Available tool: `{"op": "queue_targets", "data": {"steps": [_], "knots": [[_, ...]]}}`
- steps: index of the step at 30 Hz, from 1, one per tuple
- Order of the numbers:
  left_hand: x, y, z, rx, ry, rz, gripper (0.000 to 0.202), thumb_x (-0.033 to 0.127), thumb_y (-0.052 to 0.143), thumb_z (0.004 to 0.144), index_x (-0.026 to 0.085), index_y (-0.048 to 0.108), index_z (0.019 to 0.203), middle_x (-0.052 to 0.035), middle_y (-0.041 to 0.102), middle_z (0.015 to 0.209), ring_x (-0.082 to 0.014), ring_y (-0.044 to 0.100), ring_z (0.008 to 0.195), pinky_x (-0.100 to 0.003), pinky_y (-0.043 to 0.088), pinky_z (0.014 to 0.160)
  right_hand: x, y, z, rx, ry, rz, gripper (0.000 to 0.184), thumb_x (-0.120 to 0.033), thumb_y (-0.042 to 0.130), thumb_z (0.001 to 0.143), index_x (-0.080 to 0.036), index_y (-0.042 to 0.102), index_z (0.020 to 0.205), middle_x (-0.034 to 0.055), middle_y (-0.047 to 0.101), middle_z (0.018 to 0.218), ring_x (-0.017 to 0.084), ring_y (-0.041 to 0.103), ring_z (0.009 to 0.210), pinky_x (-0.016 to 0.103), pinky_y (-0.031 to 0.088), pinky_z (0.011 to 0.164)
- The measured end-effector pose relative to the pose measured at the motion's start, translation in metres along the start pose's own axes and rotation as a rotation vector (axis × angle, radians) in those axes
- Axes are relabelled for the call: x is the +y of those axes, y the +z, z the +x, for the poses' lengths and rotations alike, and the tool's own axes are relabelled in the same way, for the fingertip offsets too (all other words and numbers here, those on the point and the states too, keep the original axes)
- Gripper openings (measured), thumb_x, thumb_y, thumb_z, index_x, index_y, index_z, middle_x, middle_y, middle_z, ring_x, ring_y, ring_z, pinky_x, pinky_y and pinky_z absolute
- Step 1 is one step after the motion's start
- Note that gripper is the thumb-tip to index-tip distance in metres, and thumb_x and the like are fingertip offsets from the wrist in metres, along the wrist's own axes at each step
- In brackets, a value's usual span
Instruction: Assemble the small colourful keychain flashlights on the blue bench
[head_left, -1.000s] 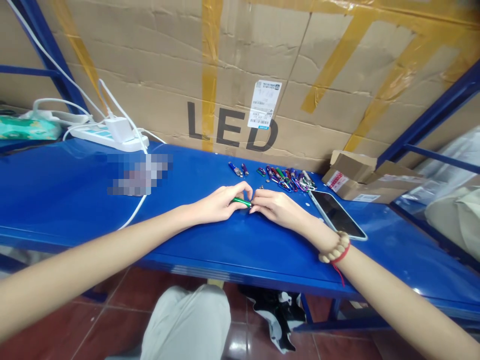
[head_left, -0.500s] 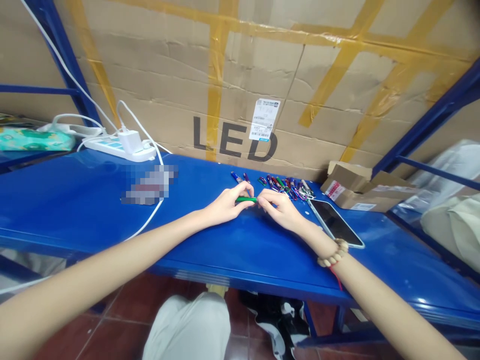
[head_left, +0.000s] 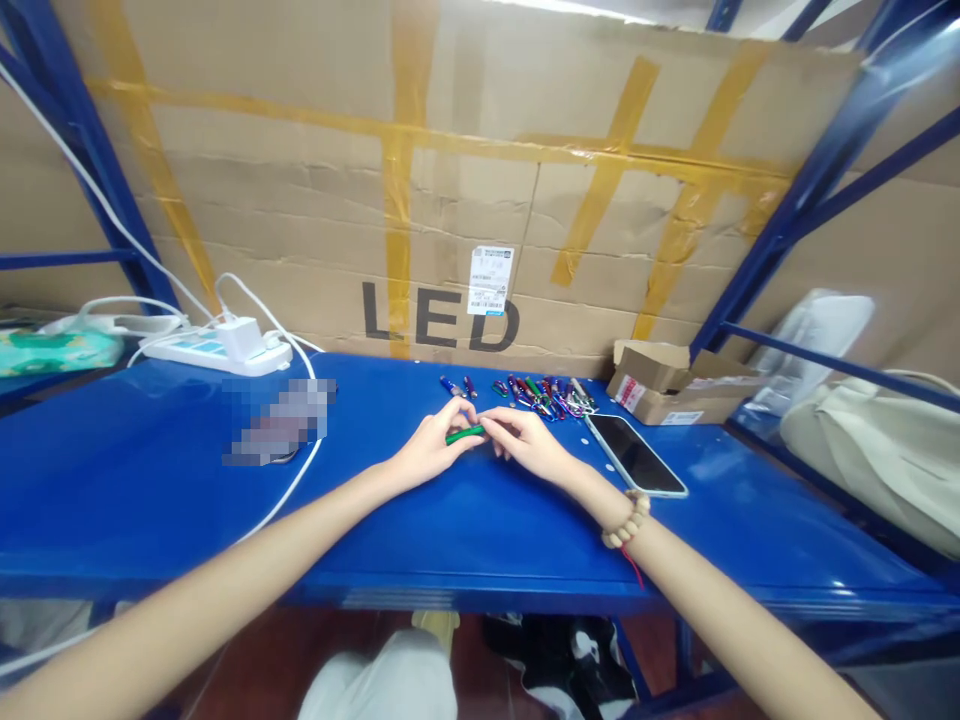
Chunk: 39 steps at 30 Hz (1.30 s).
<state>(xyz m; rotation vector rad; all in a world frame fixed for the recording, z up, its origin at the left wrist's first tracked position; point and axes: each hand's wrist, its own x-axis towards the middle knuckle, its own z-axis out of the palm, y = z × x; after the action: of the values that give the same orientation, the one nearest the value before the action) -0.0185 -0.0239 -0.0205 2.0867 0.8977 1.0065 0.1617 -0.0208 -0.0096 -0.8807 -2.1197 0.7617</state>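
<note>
Slim green tube (head_left: 465, 435) between the two hands, over the blue tabletop (head_left: 480, 550). Left hand (head_left: 429, 447) grips its body; right hand (head_left: 529, 445) pinches the right-hand end. Cluster of small coloured tubes (head_left: 551, 395) lies beyond, phone (head_left: 636, 455) near it.

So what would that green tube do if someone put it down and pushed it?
The green tube would probably roll on the blue tabletop, since it looks slim and round. It seems stiff, as it looks straight between the left hand and the right hand. It's likely light too, being so small beside the hands.
</note>
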Motion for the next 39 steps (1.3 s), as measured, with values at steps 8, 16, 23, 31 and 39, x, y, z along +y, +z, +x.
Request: {"op": "queue_targets", "data": {"steps": [8, 16, 23, 31, 39], "knots": [[0.001, 0.001, 0.0, 0.014, -0.03, -0.005, 0.019, 0.03, 0.051, 0.079, 0.022, 0.037, 0.09, 0.0019, 0.064, 0.074, -0.0141, 0.06, 0.07, -0.026, 0.043, 0.069, -0.003, 0.006, 0.0, 0.013, 0.056, 0.153, 0.027, -0.04, 0.055, 0.08, -0.02, 0.063, 0.096, -0.0036, 0.053, 0.055, 0.009, 0.047, 0.045, 0.023, 0.041, 0.046], [0.0, 0.0, 0.0, 0.169, -0.14, -0.014, 0.034, 0.04, 0.052, 0.077, 0.021, 0.035, 0.099, 0.0027, 0.055, 0.075, -0.0106, 0.047, 0.061, -0.025, 0.038, 0.06, 0.021, -0.059, 0.011, 0.561, 0.016, -0.062, 0.031, -0.043, 0.054, 0.077, -0.017, 0.067, 0.089, 0.005, 0.067, 0.079, 0.014, 0.056, 0.057, 0.028, 0.047, 0.057], [0.003, 0.0, 0.0, 0.165, -0.2, -0.151, 0.033, 0.044, 0.049, 0.077, 0.021, 0.036, 0.098, 0.0028, 0.054, 0.072, -0.0111, 0.047, 0.062, -0.027, 0.038, 0.064, 0.064, -0.165, -0.03, 1.241, 0.204, -0.728, 0.033, -0.037, 0.047, 0.08, -0.014, 0.07, 0.089, 0.0094, 0.066, 0.077, 0.019, 0.057, 0.067, 0.033, 0.042, 0.07], [0.006, -0.001, 0.0, 0.134, -0.24, -0.148, 0.029, 0.036, 0.05, 0.076, 0.02, 0.037, 0.097, 0.0025, 0.054, 0.075, -0.0098, 0.045, 0.061, -0.023, 0.034, 0.056, 0.089, -0.182, -0.054, 1.384, 0.419, -0.986, 0.036, -0.031, 0.035, 0.086, -0.016, 0.067, 0.096, 0.0116, 0.063, 0.086, 0.023, 0.049, 0.082, 0.039, 0.028, 0.078], [0.008, -0.001, 0.0, 0.134, -0.261, -0.16, 0.028, 0.033, 0.05, 0.073, 0.02, 0.039, 0.095, 0.0021, 0.055, 0.074, -0.0095, 0.046, 0.06, -0.022, 0.032, 0.052, 0.088, -0.184, -0.054, 1.161, 0.609, -1.028, 0.033, -0.033, 0.041, 0.085, -0.016, 0.069, 0.091, 0.0126, 0.063, 0.077, 0.025, 0.044, 0.082, 0.043, 0.023, 0.078]]}}
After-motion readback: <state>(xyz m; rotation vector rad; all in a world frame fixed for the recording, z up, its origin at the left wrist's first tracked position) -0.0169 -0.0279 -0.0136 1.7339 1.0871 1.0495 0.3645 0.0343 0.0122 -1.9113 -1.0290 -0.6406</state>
